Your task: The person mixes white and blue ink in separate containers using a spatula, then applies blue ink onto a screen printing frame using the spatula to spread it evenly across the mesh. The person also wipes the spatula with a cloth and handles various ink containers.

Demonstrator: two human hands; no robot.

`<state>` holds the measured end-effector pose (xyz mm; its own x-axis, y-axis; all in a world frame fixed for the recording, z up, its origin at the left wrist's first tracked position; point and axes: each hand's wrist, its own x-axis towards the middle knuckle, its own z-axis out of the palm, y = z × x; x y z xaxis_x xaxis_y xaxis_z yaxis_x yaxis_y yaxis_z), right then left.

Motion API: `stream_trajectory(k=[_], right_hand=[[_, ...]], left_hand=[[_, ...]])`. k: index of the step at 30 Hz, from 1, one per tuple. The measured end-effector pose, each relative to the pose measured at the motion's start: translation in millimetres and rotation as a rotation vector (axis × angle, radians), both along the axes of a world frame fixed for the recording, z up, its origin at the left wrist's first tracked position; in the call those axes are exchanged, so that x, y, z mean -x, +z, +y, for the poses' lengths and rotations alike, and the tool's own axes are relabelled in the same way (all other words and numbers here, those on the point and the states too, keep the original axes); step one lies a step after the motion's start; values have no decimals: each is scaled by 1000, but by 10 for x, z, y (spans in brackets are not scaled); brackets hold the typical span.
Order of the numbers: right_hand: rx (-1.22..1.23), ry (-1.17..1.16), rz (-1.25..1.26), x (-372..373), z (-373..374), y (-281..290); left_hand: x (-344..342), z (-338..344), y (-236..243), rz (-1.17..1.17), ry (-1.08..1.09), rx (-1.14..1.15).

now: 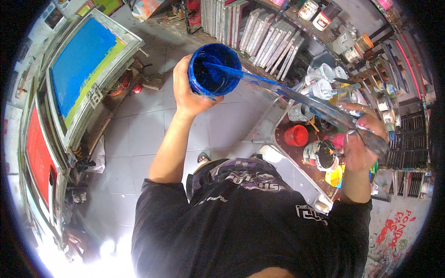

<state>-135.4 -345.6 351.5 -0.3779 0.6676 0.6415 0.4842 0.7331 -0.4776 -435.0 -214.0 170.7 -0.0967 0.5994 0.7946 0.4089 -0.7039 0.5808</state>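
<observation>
My left hand grips a round tub coated inside with dark blue paint, tilted so its open mouth faces me. My right hand is closed on a long, paint-stained flat bar, which slants from the right toward the tub. The bar's blue-smeared far end reaches into the tub's opening. Beneath the bar, a red bucket and a dark-smeared white bucket stand on a cart among other pots.
Screen frames with blue and red surfaces stand at my left on a wooden stand. A shelf of upright frames runs along the far side, with paint jars. More pots and racks line the right. Grey tiled floor lies below me.
</observation>
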Motion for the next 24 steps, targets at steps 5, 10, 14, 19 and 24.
stream_trajectory(k=[5,10,14,19,24], right_hand=[[87,65,223,111,-34,33],[87,95,309,250,-7,26],[38,11,376,382,58,-44],[229,-181,591,431,50,-149],[327,1,1085,685,184,-276]], left_hand=[[68,6,-157,-173,-115,-122],[177,-130,-4,-14,-59,-169],[135,-130,-40,-42,-85,-163],[-2,-90,-64,-41,-34,-146],[-125,-144,20,268,191,-171]])
